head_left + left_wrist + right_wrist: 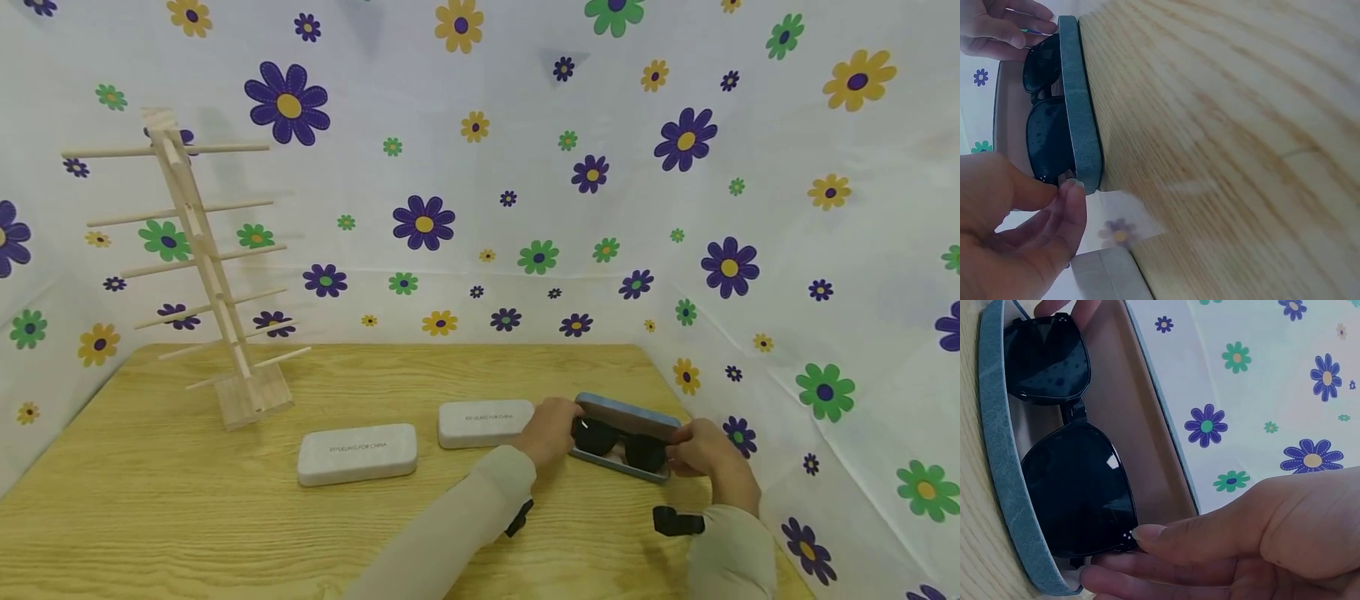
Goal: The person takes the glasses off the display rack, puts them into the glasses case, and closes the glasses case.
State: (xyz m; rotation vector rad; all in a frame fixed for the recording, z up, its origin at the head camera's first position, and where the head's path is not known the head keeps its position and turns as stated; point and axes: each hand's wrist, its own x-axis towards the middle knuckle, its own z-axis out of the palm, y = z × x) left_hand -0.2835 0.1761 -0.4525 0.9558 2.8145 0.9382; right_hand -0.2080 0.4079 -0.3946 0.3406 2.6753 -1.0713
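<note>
Black sunglasses [1082, 487] lie in an open blue glasses case [618, 471] at the right of the table, lenses facing up and out. My left hand [553, 429] pinches the left outer end of the frame, thumb against fingertips, as the left wrist view shows. At the other end, my right hand [701, 454] has its thumb on the front corner by the small silver dots, with fingers behind. In the right wrist view, the case's raised lid [1141, 406] stands behind the sunglasses. The folded temples are mostly hidden behind the lenses.
Two closed pale glasses cases, one [357, 454] nearer the middle and one [480, 423] beside my left hand, lie on the wooden table [225, 517]. A wooden rack [202, 242] with several pegs stands at the back left. Flowered cloth [480, 167] walls the table.
</note>
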